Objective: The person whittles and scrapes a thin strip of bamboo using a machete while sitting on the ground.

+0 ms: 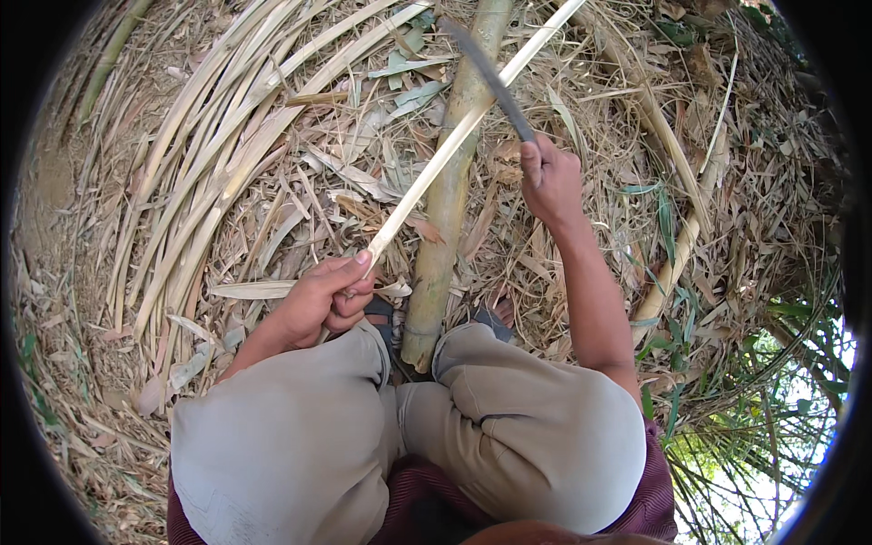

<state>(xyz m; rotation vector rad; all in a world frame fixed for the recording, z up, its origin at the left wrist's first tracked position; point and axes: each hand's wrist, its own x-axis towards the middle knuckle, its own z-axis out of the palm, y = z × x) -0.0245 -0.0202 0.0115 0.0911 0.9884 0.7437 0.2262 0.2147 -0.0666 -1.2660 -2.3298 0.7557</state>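
Note:
My left hand [327, 298] is closed round the near end of a long pale bamboo strip [427, 174], thumb pressed on top. The strip slants away to the upper right, crossing over a thick bamboo pole [444, 213] that lies lengthwise before me. In my right hand [552, 182], a dark curved blade [486, 71] is gripped at its near end; the handle is hidden in my fist. The blade points to the upper left and crosses the strip above the pole. Whether blade and strip touch, I cannot tell.
Several split bamboo strips [213, 173] lie bundled at the left. Another bamboo pole [674, 263] is on the ground at the right. Dry leaves and shavings [363, 173] cover the ground. Green stems [727, 454] stand at the lower right. My sandalled feet [495, 318] flank the thick pole's near end.

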